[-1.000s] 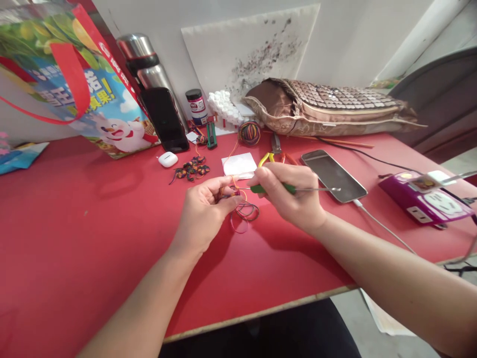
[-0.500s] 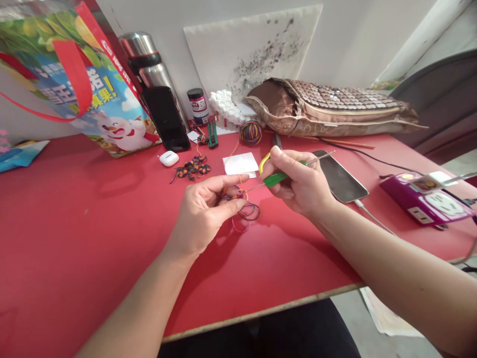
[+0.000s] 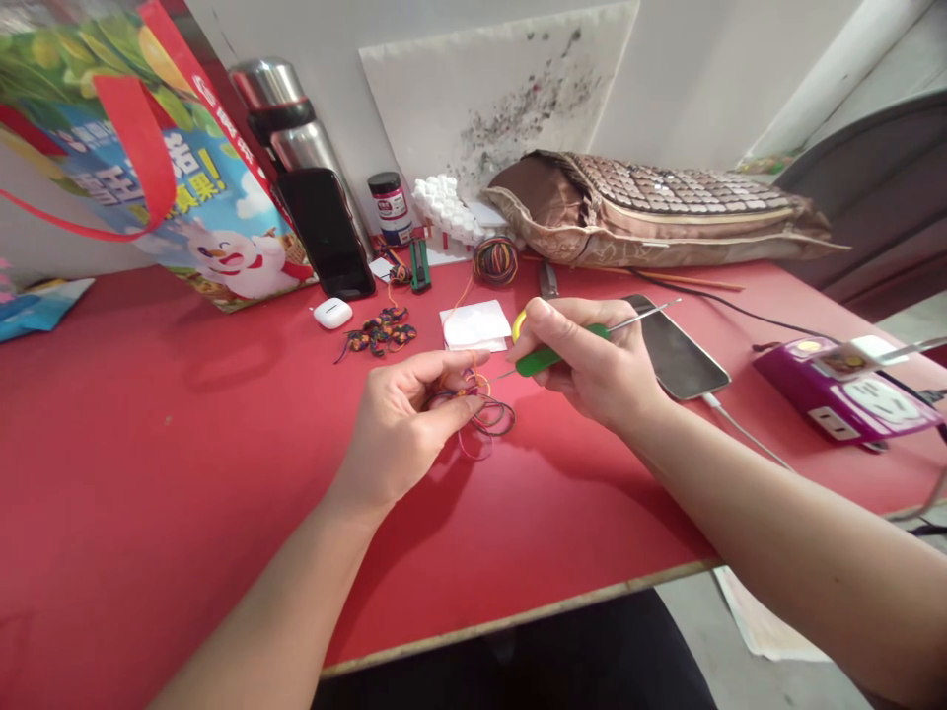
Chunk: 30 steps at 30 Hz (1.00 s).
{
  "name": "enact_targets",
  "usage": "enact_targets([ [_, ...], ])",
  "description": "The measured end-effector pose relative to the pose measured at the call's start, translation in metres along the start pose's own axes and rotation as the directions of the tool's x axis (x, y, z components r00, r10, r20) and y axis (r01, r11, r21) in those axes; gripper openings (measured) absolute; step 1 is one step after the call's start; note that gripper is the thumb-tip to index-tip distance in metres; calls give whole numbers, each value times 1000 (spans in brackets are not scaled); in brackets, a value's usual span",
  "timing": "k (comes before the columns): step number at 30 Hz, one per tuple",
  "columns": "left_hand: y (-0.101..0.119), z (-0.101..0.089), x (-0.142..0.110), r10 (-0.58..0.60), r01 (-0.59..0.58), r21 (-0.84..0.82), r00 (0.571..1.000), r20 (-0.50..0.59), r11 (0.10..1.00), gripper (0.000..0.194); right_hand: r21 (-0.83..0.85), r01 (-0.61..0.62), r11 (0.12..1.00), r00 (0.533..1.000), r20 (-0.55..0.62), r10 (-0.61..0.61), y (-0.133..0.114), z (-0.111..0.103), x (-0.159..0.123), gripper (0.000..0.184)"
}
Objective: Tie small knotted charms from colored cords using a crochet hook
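My left hand (image 3: 403, 419) pinches a small piece of multicoloured crochet work (image 3: 460, 390) between thumb and fingers. Thin loops of cord (image 3: 499, 419) hang from it, and an orange strand passes over the index finger. Wrapped round the green handle of a thin metal crochet hook (image 3: 544, 361), my right hand (image 3: 584, 360) is to the right of the work. The hook's tip points left, just short of the loops. A metal shaft also sticks out behind the hand, and a yellow curved piece (image 3: 519, 323) shows by the right index finger.
Behind the hands lie a white card (image 3: 477, 325), a yarn ball (image 3: 495, 261), a finished-looking yarn piece (image 3: 381, 332) and a white earphone case (image 3: 332, 314). A phone (image 3: 685, 355) on a cable and a purple power socket (image 3: 847, 390) occupy the right. A gift bag (image 3: 222, 237) stands left.
The hook has drawn back slightly to the right, its tip leaving the loops at the left fingers. The left hand keeps the work in nearly the same place.
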<state>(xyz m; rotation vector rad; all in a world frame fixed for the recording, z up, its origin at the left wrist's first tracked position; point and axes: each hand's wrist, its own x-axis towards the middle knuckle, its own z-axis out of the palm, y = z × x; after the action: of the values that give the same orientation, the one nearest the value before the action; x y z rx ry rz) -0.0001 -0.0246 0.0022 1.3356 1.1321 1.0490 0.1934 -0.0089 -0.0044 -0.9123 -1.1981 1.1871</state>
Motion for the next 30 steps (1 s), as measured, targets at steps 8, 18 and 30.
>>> enact_targets([
  [8, -3, 2, 2, 63, -53, 196, 997, -45, 979, 32, -193, 243, 951, 970, 80, -231, -1, 3, -2, 52],
  [18, -12, 8, 6, 207, -171, 433, 978, -35, 885, 33, -405, 541, 737, 841, 267, -470, 10, 3, -7, 52],
  [30, -15, 3, 10, -114, 120, 196, 993, -39, 973, 35, -426, 678, 599, 735, 413, -538, 13, 5, -9, 45],
])
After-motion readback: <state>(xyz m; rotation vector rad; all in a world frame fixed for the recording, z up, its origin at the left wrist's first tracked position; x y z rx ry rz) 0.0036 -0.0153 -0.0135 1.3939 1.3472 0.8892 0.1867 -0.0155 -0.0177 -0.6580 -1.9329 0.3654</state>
